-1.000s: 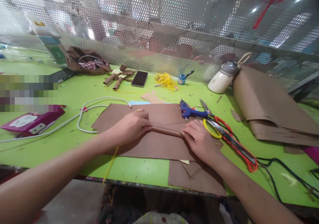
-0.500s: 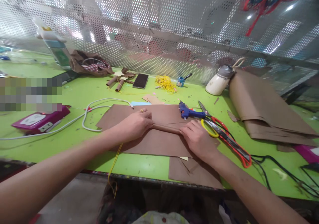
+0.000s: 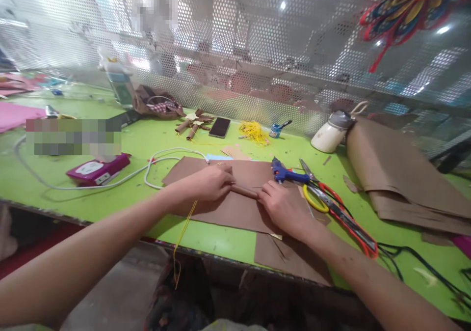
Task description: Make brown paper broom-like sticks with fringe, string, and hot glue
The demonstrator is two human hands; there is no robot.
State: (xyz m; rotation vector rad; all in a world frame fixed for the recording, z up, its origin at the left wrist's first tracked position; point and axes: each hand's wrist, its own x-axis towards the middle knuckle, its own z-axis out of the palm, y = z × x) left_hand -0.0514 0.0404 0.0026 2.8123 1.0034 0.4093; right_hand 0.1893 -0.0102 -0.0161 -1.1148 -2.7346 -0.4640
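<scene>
A thin rolled brown paper tube (image 3: 244,191) lies across a brown paper sheet (image 3: 217,214) in front of me. At its left end my left hand (image 3: 216,181) is closed, fingers curled over the tube. My right hand (image 3: 278,202) grips the other end, thumb and fingers pinched around it. Yellow string (image 3: 186,223) hangs below my left wrist, over the table edge. Just beyond my right hand rest a blue glue gun (image 3: 289,174) and scissors (image 3: 316,196) with a yellow handle loop. A second brown paper piece (image 3: 287,257) sits under my right forearm.
Purple power strip (image 3: 99,170) and white cable (image 3: 121,182) are at left. Farther back lie finished paper rolls (image 3: 191,127), a phone (image 3: 220,127), yellow string bundle (image 3: 253,132) and small blue jar (image 3: 275,130). A white jug (image 3: 329,132) and folded brown paper (image 3: 401,164) stand right.
My hands have come slightly closer together along the tube, so less of it shows between them. The camera view has turned a little to the left.
</scene>
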